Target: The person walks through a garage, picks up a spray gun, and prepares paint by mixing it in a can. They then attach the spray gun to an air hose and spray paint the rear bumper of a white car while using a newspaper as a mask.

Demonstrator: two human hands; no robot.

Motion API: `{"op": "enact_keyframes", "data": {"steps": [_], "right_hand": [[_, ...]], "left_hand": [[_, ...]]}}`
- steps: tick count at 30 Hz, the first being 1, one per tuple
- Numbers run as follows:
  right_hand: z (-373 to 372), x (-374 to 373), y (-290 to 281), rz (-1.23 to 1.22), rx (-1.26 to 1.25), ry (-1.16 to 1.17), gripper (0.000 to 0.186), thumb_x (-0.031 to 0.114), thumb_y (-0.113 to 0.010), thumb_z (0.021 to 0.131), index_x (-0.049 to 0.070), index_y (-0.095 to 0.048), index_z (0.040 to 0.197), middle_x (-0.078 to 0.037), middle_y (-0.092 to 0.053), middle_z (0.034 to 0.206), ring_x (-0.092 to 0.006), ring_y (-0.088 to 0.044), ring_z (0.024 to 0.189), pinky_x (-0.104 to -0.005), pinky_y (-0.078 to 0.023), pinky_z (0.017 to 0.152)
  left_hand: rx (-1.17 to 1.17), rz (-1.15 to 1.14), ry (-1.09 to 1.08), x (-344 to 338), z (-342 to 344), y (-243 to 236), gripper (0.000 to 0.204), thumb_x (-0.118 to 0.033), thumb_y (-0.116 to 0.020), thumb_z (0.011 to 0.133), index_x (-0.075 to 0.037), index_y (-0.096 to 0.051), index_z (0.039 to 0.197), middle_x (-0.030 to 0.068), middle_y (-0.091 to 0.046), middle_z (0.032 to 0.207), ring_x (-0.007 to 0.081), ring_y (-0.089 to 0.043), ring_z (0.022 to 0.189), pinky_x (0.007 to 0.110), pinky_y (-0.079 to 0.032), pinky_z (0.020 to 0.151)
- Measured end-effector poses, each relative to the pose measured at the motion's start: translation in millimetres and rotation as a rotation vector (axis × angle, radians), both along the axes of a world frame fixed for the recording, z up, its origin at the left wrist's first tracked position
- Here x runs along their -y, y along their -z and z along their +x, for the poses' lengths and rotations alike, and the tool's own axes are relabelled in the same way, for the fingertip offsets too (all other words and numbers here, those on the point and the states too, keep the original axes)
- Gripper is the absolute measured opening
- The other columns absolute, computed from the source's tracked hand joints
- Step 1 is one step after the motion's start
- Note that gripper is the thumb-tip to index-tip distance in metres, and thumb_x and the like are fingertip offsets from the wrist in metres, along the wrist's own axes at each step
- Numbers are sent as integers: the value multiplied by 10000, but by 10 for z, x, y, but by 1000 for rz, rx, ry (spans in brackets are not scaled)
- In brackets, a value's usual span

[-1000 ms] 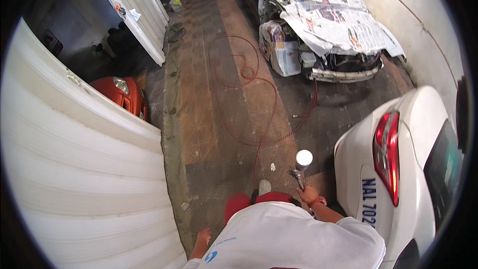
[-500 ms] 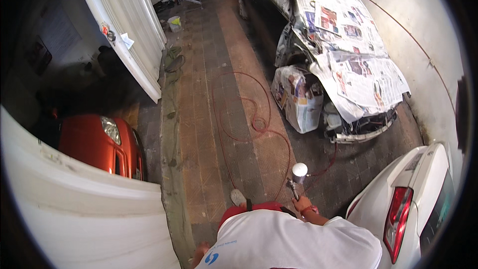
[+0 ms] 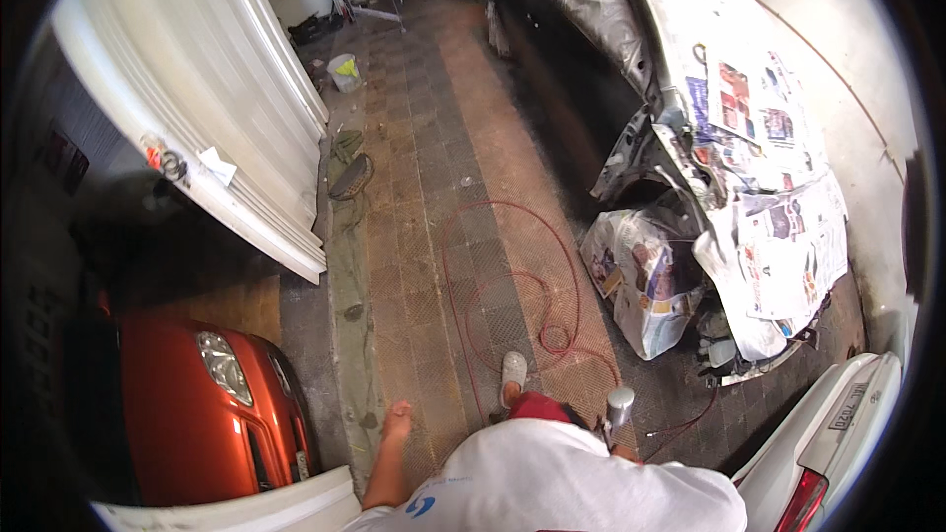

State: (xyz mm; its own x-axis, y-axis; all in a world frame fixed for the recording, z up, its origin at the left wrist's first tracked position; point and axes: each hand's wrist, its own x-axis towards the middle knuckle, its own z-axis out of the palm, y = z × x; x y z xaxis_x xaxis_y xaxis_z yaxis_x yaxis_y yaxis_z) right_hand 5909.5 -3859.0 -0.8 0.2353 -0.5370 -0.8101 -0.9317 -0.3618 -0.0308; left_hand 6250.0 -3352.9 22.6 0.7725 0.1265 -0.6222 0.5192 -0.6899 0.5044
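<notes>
Apparently mid-carry, the mostly hidden right hand [image 3: 623,452] seems wrapped round the spray gun [image 3: 621,402], low right of centre, apart from the loose, empty left hand [image 3: 396,420], calling for a level hold.

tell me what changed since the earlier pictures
The person stepped toward the newspaper-covered black car; the white car with a red tail light slid lower right in view. The bare left hand swung forward; the silver cylindrical spray-gun cup drew nearer the person. Nothing visibly released; both cars stayed parked.
</notes>
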Motion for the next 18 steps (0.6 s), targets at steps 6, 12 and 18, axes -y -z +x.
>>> {"op": "enact_keyframes", "data": {"steps": [6,12,18], "right_hand": [[2768,725,-8,-165,187,-206,589,571,-665,955,72,-731,1261,-272,-751,1155,-465,-723,1107,-553,-573,951],[5887,1479,29,-274,451,-282,564,550,-647,974,26,-714,1172,-302,-742,1038,-494,-717,1021,-576,-566,886],[8312,1601,41,-307,405,-252,584,553,-646,970,-6,-743,1110,-322,-736,1055,-500,-711,1046,-574,-557,920]], "left_hand": [[-335,39,170,222,947,244,257,-229,-598,1087,-114,-780,1227,92,-784,1170,252,-711,1124,350,-542,961],[-604,-6,-61,117,2476,310,366,-319,-583,1081,-89,-723,1330,132,-751,1257,267,-699,1169,373,-542,965],[-615,-55,-289,386,5291,437,501,-403,-577,1070,-48,-665,1412,183,-713,1351,294,-688,1215,417,-543,972]]}}
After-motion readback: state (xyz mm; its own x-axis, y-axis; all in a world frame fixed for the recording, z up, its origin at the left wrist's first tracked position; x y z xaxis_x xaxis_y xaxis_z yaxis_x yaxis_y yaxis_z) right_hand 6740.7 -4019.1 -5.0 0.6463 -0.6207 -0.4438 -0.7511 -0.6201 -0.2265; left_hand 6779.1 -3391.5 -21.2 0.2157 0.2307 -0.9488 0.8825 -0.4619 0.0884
